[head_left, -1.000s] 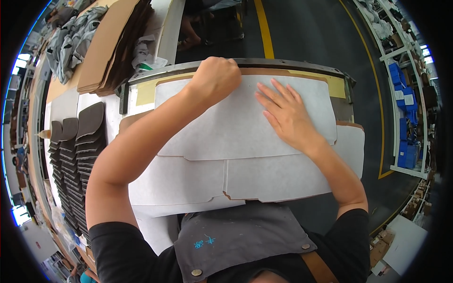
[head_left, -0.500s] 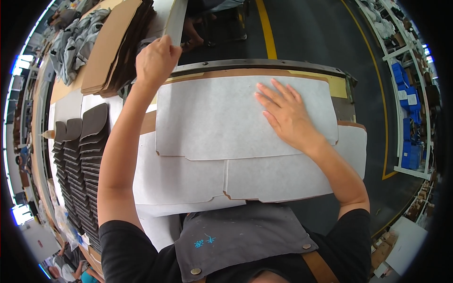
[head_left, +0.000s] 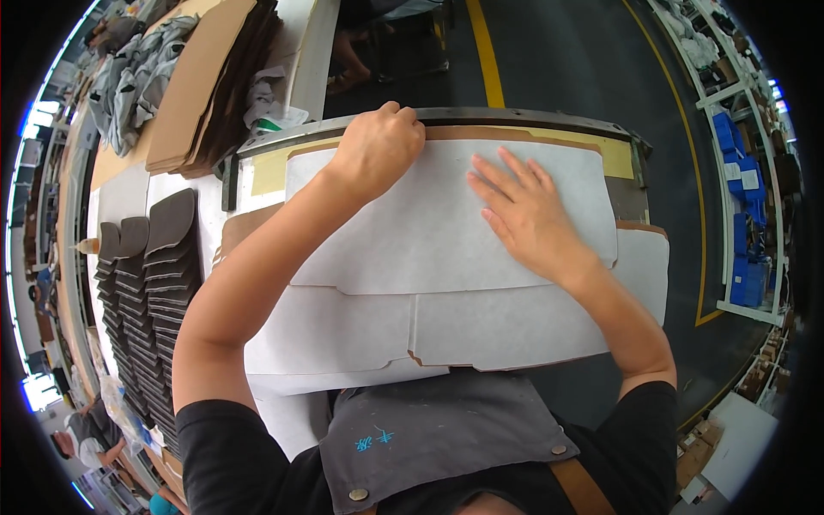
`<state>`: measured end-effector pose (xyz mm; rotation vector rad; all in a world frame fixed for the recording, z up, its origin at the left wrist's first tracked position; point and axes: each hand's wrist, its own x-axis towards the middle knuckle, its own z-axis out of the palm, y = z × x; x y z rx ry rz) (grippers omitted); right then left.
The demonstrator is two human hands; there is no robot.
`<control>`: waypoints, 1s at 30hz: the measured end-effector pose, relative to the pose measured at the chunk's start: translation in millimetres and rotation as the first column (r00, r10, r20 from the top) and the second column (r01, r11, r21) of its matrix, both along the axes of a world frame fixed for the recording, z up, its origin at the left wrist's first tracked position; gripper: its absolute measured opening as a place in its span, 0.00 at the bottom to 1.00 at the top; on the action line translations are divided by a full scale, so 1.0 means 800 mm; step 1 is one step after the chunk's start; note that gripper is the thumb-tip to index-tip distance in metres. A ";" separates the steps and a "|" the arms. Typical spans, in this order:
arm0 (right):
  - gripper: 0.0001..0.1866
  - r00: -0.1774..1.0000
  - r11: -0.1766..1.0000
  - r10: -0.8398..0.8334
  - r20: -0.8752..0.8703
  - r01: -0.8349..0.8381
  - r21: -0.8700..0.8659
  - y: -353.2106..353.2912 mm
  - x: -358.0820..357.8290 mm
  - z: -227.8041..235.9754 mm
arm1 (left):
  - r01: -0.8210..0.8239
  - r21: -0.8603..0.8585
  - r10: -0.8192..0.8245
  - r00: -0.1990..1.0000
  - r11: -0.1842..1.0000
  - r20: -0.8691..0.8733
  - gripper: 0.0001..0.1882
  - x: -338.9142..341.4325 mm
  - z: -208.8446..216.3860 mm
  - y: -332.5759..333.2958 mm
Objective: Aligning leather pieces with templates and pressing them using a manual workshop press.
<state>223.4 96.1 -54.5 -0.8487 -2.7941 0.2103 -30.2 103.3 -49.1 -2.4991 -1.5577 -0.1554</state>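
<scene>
A large white-faced panel [head_left: 412, 227] with a thin brown edge lies flat before me, over two more white pieces whose seam runs below it. My right hand [head_left: 534, 215] rests palm down on the upper panel's right part, fingers spread. At the far edge of that panel, against a long metal bar [head_left: 506, 116], my left hand [head_left: 380, 148] is closed in a fist. Whatever its fingers pinch, if anything, is hidden. Yellow material [head_left: 616, 158] shows between the bar and the panel's far right corner.
To the left stand rows of dark grey curved pieces [head_left: 172, 225] and, farther off, a stack of brown boards [head_left: 196, 94]. Crumpled grey fabric [head_left: 137, 79] lies beyond. A shelf rack with blue bins [head_left: 740, 163] stands right, across the dark floor.
My left fist has moved right and nearer, from beyond the bar's left end to the panel's far edge. The right hand stays on the panel, which has shifted very slightly.
</scene>
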 end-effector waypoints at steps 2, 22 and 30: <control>0.20 1.000 1.000 -0.004 0.002 0.004 -0.003 -0.001 0.000 0.001 | -0.007 0.005 0.007 0.999 1.000 -0.049 0.06 0.004 0.000 0.001; 0.21 1.000 1.000 -0.011 -0.023 0.011 -0.006 -0.003 -0.003 -0.005 | -0.135 -0.006 0.130 0.934 0.991 0.332 0.02 -0.018 -0.001 0.012; 0.15 0.995 0.999 0.016 -0.102 -0.019 -0.031 0.008 -0.010 0.006 | 0.009 -0.095 0.001 0.994 0.995 0.109 0.04 -0.012 0.012 0.017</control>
